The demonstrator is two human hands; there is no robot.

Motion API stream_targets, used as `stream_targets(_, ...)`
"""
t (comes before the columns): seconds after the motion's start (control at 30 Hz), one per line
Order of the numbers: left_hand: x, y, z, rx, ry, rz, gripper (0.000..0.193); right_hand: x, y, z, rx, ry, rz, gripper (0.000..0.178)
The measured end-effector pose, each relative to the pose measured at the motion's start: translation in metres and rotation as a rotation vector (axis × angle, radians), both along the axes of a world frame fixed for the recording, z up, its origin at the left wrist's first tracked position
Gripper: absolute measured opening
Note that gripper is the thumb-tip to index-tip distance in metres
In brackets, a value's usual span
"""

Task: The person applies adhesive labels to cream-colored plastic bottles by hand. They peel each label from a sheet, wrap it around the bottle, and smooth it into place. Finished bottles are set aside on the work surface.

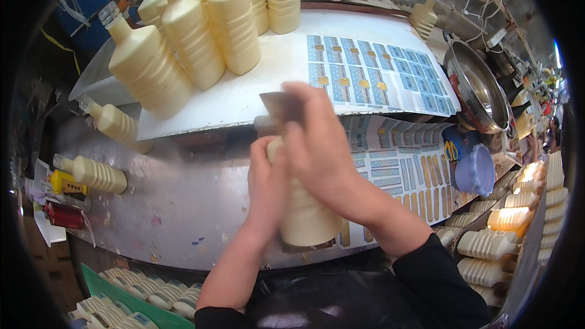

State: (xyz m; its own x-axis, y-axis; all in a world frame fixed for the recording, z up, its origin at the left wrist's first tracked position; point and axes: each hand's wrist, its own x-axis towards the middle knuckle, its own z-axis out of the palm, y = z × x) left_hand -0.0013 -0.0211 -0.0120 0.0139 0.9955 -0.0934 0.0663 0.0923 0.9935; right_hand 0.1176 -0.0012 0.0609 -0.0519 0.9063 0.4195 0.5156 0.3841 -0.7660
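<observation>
A cream-coloured ribbed bottle point(309, 225) is tilted in front of me, its base toward my body. My left hand point(266, 173) is closed round its upper part from the left. Lying over the bottle from the right, my right hand point(320, 143) pinches a thin, dark, flat scraper-like piece point(281, 105), slightly blurred by motion. Both hands hide much of the bottle's shoulder. Beyond them, on the raised white board point(268, 76), lies a sheet of blue and gold labels point(347, 67); a second label sheet point(396, 164) lies lower, to the right of my hands.
Several cream bottles point(237, 24) stand at the back left, and another bottle point(97, 172) lies at the left. Green-lined bin point(100, 277) with bottles sits lower left. At the right are a metal wok point(481, 79), a purple tub point(478, 170) and rows of bottles point(487, 244).
</observation>
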Motion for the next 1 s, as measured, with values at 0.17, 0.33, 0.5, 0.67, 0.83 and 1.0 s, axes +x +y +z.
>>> stream_targets(0.17,-0.003,0.000,-0.013,-0.029,-0.210,0.012,0.039,0.028,0.005,-0.029,-0.060,-0.005,-0.106,0.046)
stream_targets(0.33,-0.002,0.001,-0.007,-0.047,-0.207,0.017,0.034,0.059,0.005,-0.024,-0.028,0.028,-0.128,0.046)
stream_targets(0.5,0.004,0.003,0.000,-0.035,-0.042,-0.033,0.036,0.058,-0.004,-0.029,-0.086,0.184,-0.029,0.049)
stream_targets(0.67,0.003,0.001,-0.006,-0.047,-0.210,-0.032,0.038,0.081,0.003,-0.066,-0.040,0.131,-0.154,0.047)
stream_targets(0.83,-0.001,0.002,-0.018,-0.039,-0.330,-0.002,0.041,0.107,-0.002,-0.071,-0.118,0.509,-0.239,0.044)
stream_targets(1.0,-0.002,-0.004,-0.011,-0.035,-0.293,0.018,0.045,0.117,-0.015,-0.065,-0.410,0.900,-0.121,0.025)
